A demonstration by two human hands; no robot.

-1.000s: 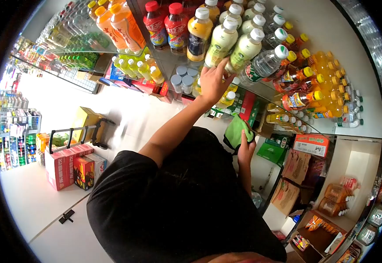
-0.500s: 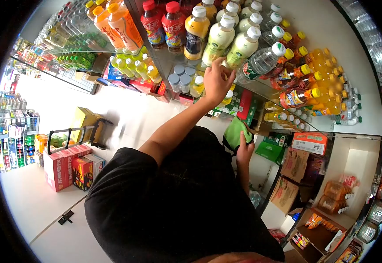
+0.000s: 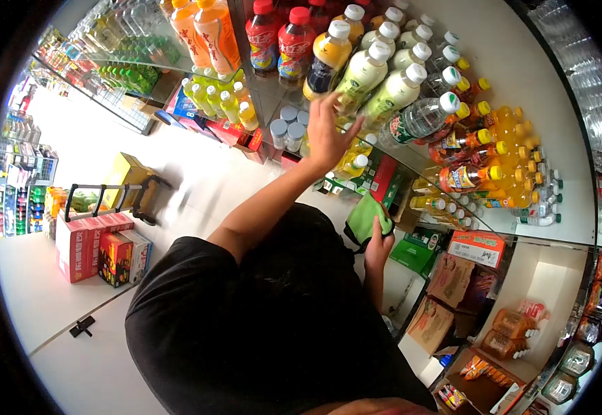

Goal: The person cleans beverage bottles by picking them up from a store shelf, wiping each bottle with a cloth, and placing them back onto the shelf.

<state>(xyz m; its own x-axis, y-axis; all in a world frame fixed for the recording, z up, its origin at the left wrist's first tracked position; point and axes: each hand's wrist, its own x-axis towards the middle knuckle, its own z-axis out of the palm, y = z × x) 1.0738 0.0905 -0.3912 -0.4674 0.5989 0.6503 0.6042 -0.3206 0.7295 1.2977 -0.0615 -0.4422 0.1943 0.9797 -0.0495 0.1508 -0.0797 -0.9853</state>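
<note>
Fingers (image 3: 325, 105) of the left hand (image 3: 325, 135) are open and loosely bent—thumb apart—at the glass shelf (image 3: 401, 160) edge, by the feet of the black-labelled bottle (image 3: 327, 61) and the pale bottle (image 3: 363, 76); whether they touch either, I cannot tell. The pale bottle stands on the shelf, its long axis slanting up and right across the view, white cap away from the hand. It looks smooth and opaque, round-shouldered; the clear bottle (image 3: 422, 119) to the right is see-through plastic.

Lower down, the right hand (image 3: 378, 245) grips the cloth (image 3: 368, 217)—soft, creased, bright green with a dark edge—bunched below the shelf, its narrower end pointing up.
</note>
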